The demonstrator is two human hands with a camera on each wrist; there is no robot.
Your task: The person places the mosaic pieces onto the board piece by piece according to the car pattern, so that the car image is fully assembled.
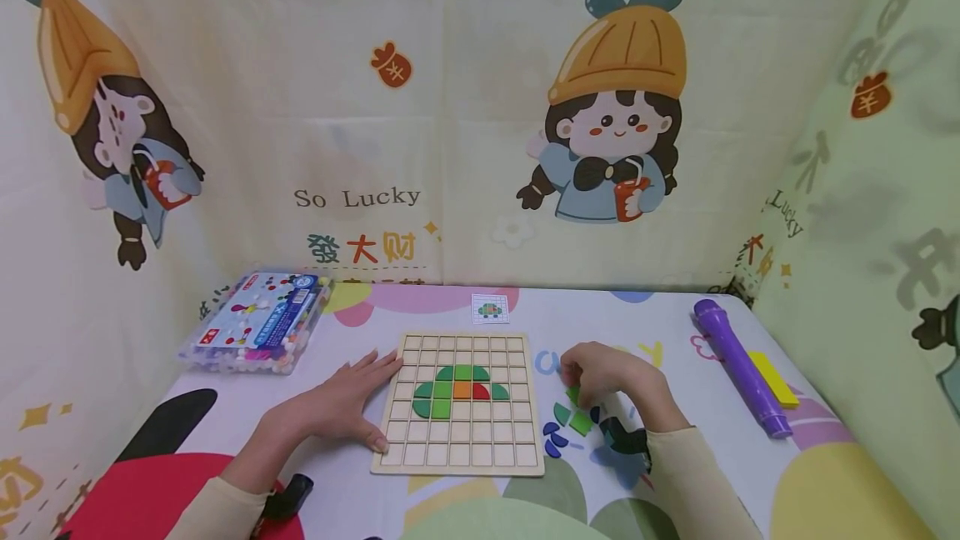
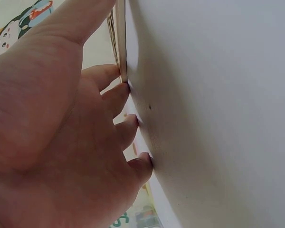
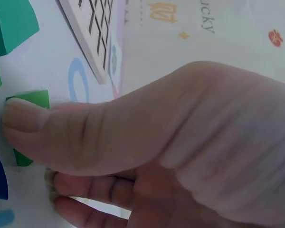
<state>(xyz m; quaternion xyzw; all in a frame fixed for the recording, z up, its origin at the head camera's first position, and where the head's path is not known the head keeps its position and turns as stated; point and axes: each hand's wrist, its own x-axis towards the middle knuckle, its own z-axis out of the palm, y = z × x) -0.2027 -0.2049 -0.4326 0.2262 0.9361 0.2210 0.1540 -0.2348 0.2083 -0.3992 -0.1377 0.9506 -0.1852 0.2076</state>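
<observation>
A wooden grid board [image 1: 461, 454] lies flat on the table, with green, orange and red tiles set in its middle squares. My left hand [image 1: 337, 400] is spread along the board's left side, its thumb and fingertips touching the edge; the left wrist view shows the fingers fairly straight. Right of the board, my right hand [image 1: 611, 372] pinches a green tile [image 3: 34, 98] between thumb and fingers, close to the tabletop. Beside it lie a loose light green square tile [image 1: 581, 422], a dark green rounded tile [image 1: 562, 413] and several dark blue tiles [image 1: 556, 441].
Behind the board lies a small pattern card [image 1: 491, 309]. At the back left is a clear plastic box [image 1: 255, 319] with a printed label. A purple tube [image 1: 738, 369] and a yellow block [image 1: 774, 379] lie at the right. Printed cloth [image 1: 465, 148] hangs behind the table.
</observation>
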